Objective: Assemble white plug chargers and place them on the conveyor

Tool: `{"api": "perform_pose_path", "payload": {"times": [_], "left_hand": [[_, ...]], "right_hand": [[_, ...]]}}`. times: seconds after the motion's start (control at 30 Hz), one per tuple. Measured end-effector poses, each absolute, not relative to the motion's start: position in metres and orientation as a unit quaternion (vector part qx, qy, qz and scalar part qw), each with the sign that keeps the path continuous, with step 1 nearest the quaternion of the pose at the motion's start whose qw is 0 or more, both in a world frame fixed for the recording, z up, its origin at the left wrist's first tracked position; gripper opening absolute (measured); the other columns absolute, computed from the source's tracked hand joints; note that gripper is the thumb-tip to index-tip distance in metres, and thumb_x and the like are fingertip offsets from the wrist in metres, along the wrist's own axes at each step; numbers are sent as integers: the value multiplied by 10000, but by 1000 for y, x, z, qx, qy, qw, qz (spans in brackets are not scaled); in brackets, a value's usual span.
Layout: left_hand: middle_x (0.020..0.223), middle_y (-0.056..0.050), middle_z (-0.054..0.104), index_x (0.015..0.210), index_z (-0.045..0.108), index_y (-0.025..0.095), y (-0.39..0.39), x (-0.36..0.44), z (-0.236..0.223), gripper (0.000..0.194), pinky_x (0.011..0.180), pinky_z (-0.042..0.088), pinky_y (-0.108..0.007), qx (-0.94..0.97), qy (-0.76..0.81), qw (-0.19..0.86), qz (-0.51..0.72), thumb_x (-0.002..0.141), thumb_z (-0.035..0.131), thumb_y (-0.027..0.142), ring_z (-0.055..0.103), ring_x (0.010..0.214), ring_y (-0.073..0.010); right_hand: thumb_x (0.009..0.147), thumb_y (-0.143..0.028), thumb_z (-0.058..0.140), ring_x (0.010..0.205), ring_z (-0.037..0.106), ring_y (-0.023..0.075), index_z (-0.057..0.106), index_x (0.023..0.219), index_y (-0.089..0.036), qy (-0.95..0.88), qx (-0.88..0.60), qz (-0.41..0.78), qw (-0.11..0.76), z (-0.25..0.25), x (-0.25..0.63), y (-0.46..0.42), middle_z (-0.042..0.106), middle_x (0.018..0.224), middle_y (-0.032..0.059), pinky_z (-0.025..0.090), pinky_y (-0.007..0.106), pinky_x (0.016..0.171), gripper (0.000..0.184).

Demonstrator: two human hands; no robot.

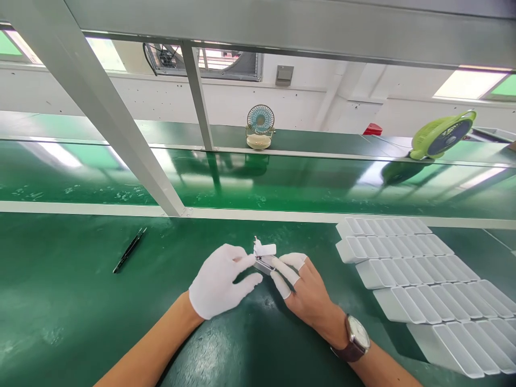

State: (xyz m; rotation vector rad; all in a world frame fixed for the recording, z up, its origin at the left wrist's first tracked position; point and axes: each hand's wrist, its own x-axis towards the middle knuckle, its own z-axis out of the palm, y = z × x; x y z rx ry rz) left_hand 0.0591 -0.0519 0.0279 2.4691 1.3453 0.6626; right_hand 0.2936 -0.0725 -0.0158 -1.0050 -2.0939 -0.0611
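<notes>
A small grey box-shaped part [264, 266] with a white flat piece [266, 249] standing up from its top is between my two hands, just over the green bench. My left hand [221, 282], in a white glove, has its index fingertip at the part's left end and its thumb just below. White finger cots cover several fingertips of my right hand [302, 285], which pinches the right end of the part. The fingertips partly hide the part, so its exact kind cannot be made out. Black tweezers [129, 250] lie on the bench to the left.
White compartment trays [403, 271] lie in overlapping rows at the right. A white rail [262, 215] runs behind the work surface, with a slanted post [121, 129] at left. Beyond are a small fan [260, 126] and a green fan [441, 134].
</notes>
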Motion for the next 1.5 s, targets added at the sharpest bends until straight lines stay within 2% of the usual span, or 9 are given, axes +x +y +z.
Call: {"api": "perform_pose_path", "payload": {"times": [0.13,0.37,0.5,0.6,0.8,0.97,1.07,1.3,1.5], "left_hand": [[923,-41,659,1101,654,218,-54,73,32,220,723,438,-368,891,422,111,127,1016,472,309,588,793,-209],[950,-63,640,1132,626,189,-56,79,24,265,678,400,-398,910,407,38,76,1022,385,194,566,761,-230],[941,-70,634,1076,628,183,-59,82,23,245,673,397,-390,902,422,44,77,1000,396,153,559,753,-224],[920,-69,629,994,622,187,-60,86,24,225,646,376,-377,887,452,41,82,987,402,140,540,710,-212],[785,-48,599,996,620,212,-60,90,25,183,588,306,-362,870,488,23,61,958,451,153,515,642,-214],[759,-37,587,983,613,230,-59,91,21,198,571,292,-361,868,493,35,42,967,428,160,511,621,-220],[749,-37,580,996,615,230,-58,92,16,208,563,298,-358,865,500,43,21,952,432,143,510,616,-222],[715,-36,574,1049,629,204,-58,93,15,244,538,299,-339,856,517,23,-10,935,436,108,516,593,-195],[794,-53,628,1127,628,192,-55,92,15,293,564,346,-356,869,493,37,9,937,425,99,551,642,-223]], "right_hand": [[879,-60,678,1053,566,302,565,1397,-144,-860,-371,-56,346,-18,291,-77,648,1147,151,557,487,872,537],[872,-29,627,1067,555,323,657,1186,-113,-879,-361,-88,300,-18,284,-79,624,1166,186,555,515,860,327],[872,-32,607,945,557,302,667,901,-156,-871,-365,-137,299,-16,283,-80,620,985,158,558,497,748,140],[838,-4,585,866,549,285,592,729,-193,-868,-370,-148,297,-17,283,-80,585,877,132,546,482,686,218],[836,7,529,988,549,305,633,929,-180,-866,-373,-136,303,-10,281,-80,597,1083,164,558,515,764,234],[861,-15,520,1005,547,316,629,1177,-108,-870,-376,-123,294,-7,278,-78,614,1082,183,564,527,807,347],[852,-2,506,975,555,303,641,1149,-120,-874,-376,-116,285,-4,278,-77,624,1030,172,563,522,807,348],[834,-11,526,729,495,242,589,721,-222,-884,-372,-113,260,-1,280,-72,528,738,80,521,462,649,247],[872,-15,555,930,570,293,659,1035,-174,-877,-373,-101,285,-14,281,-71,633,970,135,547,492,753,251]]}}
